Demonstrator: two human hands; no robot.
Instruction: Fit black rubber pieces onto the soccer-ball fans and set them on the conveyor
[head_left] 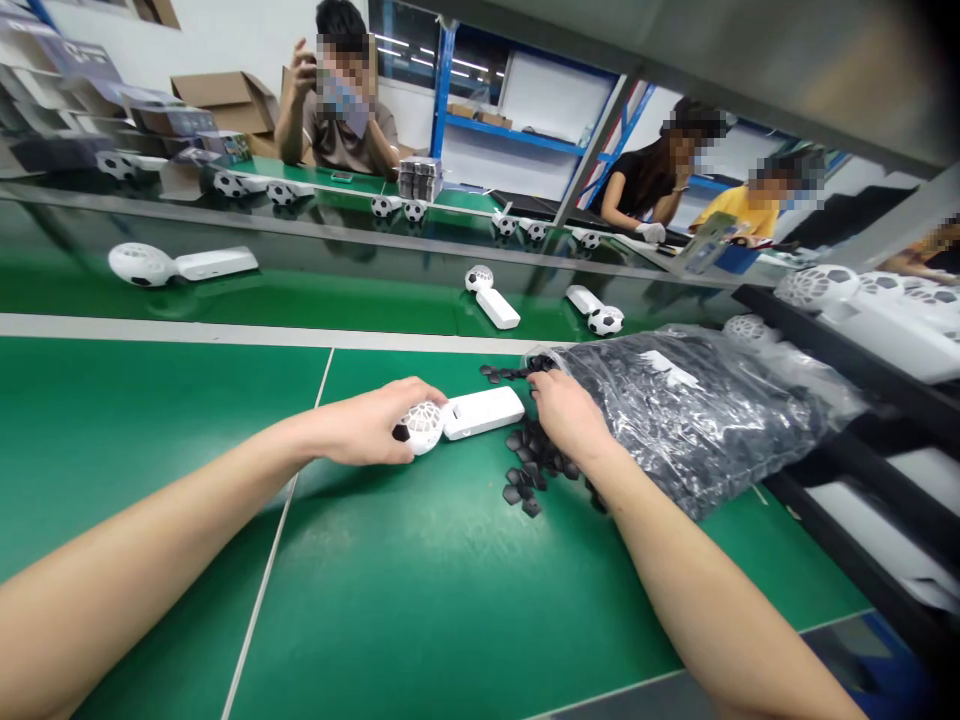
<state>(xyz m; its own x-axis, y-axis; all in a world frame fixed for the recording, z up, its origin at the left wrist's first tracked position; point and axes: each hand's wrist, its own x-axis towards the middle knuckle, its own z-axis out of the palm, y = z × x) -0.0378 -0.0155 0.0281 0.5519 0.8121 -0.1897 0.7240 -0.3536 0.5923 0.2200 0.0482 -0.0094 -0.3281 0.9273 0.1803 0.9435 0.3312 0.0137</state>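
My left hand (382, 422) is closed around the ball-shaped head of a white handheld fan (484, 412), whose handle lies on the green tabletop and points right. The head has a soccer-ball pattern with a white lattice and a black patch. My right hand (564, 412) reaches into a loose pile of small black pentagon pieces (534, 470), its fingers drawn together among them. What its fingertips pinch is hidden. Right beside that hand lies a clear plastic bag (705, 420) full of black pieces, its mouth toward the pile.
More soccer-ball fans lie beyond the white strip: one fan (142, 264) at left, another fan (495, 305) mid-view, and a third fan (604, 320). A black rack (847, 340) with white fans borders the right. Several people sit across the line, near cardboard boxes (225, 100).
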